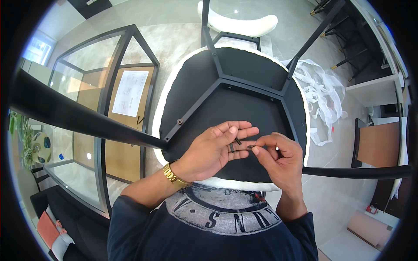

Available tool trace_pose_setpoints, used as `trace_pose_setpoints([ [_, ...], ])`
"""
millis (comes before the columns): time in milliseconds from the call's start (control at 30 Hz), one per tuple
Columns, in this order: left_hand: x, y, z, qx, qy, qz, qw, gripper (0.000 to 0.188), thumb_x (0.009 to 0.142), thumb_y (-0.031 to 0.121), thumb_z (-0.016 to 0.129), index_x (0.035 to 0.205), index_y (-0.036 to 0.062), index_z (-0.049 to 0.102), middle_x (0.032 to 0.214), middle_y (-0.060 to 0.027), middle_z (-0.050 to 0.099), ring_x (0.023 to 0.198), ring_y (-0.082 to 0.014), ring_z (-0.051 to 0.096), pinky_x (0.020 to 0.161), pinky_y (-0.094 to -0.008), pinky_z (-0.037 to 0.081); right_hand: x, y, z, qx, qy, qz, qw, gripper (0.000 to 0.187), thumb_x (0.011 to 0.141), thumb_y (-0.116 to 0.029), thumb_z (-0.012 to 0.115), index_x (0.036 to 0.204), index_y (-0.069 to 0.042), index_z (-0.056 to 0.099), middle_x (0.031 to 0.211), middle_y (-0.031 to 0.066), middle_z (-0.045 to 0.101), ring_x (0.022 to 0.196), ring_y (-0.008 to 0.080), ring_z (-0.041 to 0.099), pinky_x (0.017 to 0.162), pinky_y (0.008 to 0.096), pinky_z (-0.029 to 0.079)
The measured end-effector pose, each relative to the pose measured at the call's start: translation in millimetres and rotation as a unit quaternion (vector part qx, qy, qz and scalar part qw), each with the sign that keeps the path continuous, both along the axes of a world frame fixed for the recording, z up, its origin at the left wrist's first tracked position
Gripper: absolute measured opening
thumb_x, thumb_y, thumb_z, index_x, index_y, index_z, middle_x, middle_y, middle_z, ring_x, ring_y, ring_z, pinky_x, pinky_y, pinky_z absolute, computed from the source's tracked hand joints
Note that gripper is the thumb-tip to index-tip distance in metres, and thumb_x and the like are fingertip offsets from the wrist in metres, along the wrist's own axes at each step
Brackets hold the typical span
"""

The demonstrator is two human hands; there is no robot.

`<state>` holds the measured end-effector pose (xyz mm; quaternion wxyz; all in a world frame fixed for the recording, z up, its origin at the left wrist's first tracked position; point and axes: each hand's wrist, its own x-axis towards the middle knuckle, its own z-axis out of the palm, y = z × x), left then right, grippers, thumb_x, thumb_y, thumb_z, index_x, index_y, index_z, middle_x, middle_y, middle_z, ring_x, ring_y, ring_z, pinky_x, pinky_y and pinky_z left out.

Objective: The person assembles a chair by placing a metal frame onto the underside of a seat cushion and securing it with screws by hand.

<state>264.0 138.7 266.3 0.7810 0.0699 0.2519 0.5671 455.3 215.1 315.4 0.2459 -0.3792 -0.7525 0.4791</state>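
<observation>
My left hand (pixel 209 150) is turned palm up with a small black bolt (pixel 237 141) held by the thumb against the fingers. Dark bands, perhaps washers or rings, show across its fingers. Close beside it, my right hand (pixel 281 158) pinches a tiny dark washer-like piece (pixel 251 147) between thumb and forefinger. Both hands are above an upturned round seat (pixel 200 102) with a black underside and white rim. A black metal frame (pixel 248 85) lies across the seat, with black legs (pixel 130 130) rising outward. One bolt (pixel 179 122) with a washer sits in the frame's left arm.
On the left stands a glass table (pixel 104 82) with a wooden shelf bearing a paper sheet (pixel 130 92) and a small black L-shaped tool (pixel 140 119). A white curved cushion (pixel 244 24) lies beyond the seat. Crumpled clear plastic wrap (pixel 324 95) lies to the right.
</observation>
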Motion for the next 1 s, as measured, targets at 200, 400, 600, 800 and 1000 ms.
trace_pose_setpoints([
  [200, 6, -18, -17, 0.044, -0.075, 0.035, 0.996, 0.045, 0.11, 0.026, 0.051, 0.143, -0.0044, 0.046, 0.143, -0.0194, 0.056, 0.126, -0.0258, 0.06, 0.111, -0.0447, 0.05, -12, -8, 2, 0.068, -0.036, 0.061, 0.995, 0.013, 0.085, -0.001, 0.075, 0.098, -0.001, 0.076, 0.069, 0.0029, 0.054, 0.058, 0.0084, 0.041, 0.052, 0.0275, 0.03],
  [400, 19, -22, -19, 0.062, -0.049, 0.022, 0.997, 0.05, 0.112, 0.031, 0.046, 0.147, -0.0043, 0.043, 0.145, -0.0183, 0.055, 0.132, -0.0227, 0.057, 0.111, -0.0431, 0.049, -6, -22, -14, 0.025, -0.02, 0.025, 0.999, 0.002, 0.089, 0.003, 0.068, 0.092, 0.002, 0.068, 0.074, -0.0021, 0.057, 0.062, 0.0048, 0.036, 0.057, 0.0226, 0.027],
  [600, 22, -23, -14, 0.076, -0.054, 0.039, 0.995, 0.047, 0.113, 0.031, 0.043, 0.145, -0.0039, 0.044, 0.142, -0.0159, 0.057, 0.127, -0.0205, 0.06, 0.109, -0.04, 0.05, -11, -21, -11, 0.067, -0.029, 0.047, 0.996, 0.005, 0.095, -0.003, 0.068, 0.092, 0.001, 0.067, 0.073, -0.0066, 0.048, 0.065, 0.0013, 0.033, 0.057, 0.0201, 0.024],
  [800, 14, -28, -19, 0.114, -0.044, 0.032, 0.992, 0.044, 0.113, 0.035, 0.044, 0.135, -0.0027, 0.049, 0.129, -0.0135, 0.061, 0.118, -0.019, 0.065, 0.103, -0.0382, 0.054, -20, -16, -4, 0.022, 0.0, 0.08, 0.997, 0.012, 0.098, -0.007, 0.068, 0.098, 0.004, 0.067, 0.08, -0.0016, 0.061, 0.07, 0.0034, 0.048, 0.062, 0.0194, 0.035],
  [1000, 21, -35, -24, 0.097, -0.038, -0.007, 0.995, 0.041, 0.113, 0.037, 0.042, 0.124, -0.0009, 0.054, 0.106, -0.0106, 0.065, 0.087, -0.0146, 0.067, 0.073, -0.0287, 0.056, -12, -7, 5, 0.02, -0.053, 0.102, 0.993, 0.014, 0.097, -0.008, 0.071, 0.1, 0.005, 0.068, 0.079, -0.0009, 0.058, 0.067, 0.0039, 0.044, 0.062, 0.019, 0.035],
])
